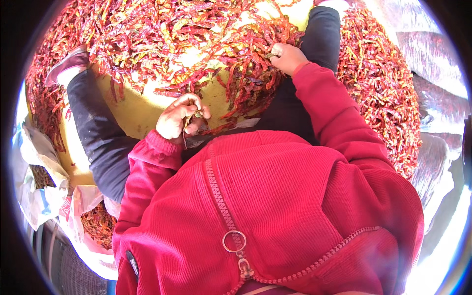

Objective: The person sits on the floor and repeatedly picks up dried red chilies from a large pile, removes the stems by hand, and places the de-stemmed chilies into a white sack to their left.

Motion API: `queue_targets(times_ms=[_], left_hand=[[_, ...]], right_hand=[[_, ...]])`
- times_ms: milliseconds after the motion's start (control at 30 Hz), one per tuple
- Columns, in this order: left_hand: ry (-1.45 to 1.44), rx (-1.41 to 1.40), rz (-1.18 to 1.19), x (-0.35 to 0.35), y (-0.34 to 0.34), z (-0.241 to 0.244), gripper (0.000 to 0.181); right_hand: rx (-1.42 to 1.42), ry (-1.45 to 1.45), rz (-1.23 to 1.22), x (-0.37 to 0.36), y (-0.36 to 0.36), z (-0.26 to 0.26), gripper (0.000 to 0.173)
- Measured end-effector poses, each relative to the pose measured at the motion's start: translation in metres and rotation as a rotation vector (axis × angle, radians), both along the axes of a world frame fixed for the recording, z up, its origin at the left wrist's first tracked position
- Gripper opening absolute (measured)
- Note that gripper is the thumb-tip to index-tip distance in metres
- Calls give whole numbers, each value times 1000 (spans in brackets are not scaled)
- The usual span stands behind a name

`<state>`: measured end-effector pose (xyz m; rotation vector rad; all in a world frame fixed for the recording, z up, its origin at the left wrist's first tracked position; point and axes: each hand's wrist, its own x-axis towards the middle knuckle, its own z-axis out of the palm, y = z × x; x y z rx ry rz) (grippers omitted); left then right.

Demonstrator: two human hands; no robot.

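My left hand (172, 118) is above my lap with its fingers curled around a few dry, brownish-green stems (188, 121). Thin ends of these stems hang below the fingers. My right hand (289, 59) is farther forward, at the edge of the heap of dried red chillies (199, 40). Pinched between its thumb and forefinger is a small greenish-brown piece (270, 55), perhaps a chilli stem; its exact kind is unclear. Shrivelled chillies lie loosely in front of me on a yellow surface (129, 107), some reaching close to my lap.
My legs in dark trousers (96, 129) stretch out on both sides of the yellow patch. Another bank of dried chillies (376, 92) lies beyond my right leg, beside shiny plastic-wrapped bundles (431, 107). On the left are crumpled white sacks (40, 147), one holding chillies (99, 225).
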<state>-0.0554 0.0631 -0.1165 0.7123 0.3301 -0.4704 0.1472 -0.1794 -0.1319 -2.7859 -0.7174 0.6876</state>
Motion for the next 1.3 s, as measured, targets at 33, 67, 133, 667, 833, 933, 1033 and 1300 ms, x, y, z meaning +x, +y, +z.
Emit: queue_targets(times_ms=[33,67,133,667,833,933,1033,1300], left_hand=[[-37,-20,23,-1,-1,-1,12],[-44,-12,20,-1,-1,0,12],[-62,1,19,-2,-1,1,12],[47,-113,-38,1,-11,19,21],[86,-127,16,3,-10,9,16],[147,-176,60,2,0,16,13],[191,-187,91,2,1,24,15],[86,-241,44,-6,-5,22,16]], right_hand=[[109,32,-37,-1,-3,0,20],[217,64,-74,-2,-6,-1,20],[415,80,-72,-12,1,23,17],[565,480,486,-93,92,81,16],[690,579,497,-86,99,72,22],[738,958,338,-76,96,75,23],[814,1127,188,-71,88,81,24],[655,711,748,-89,99,93,30]])
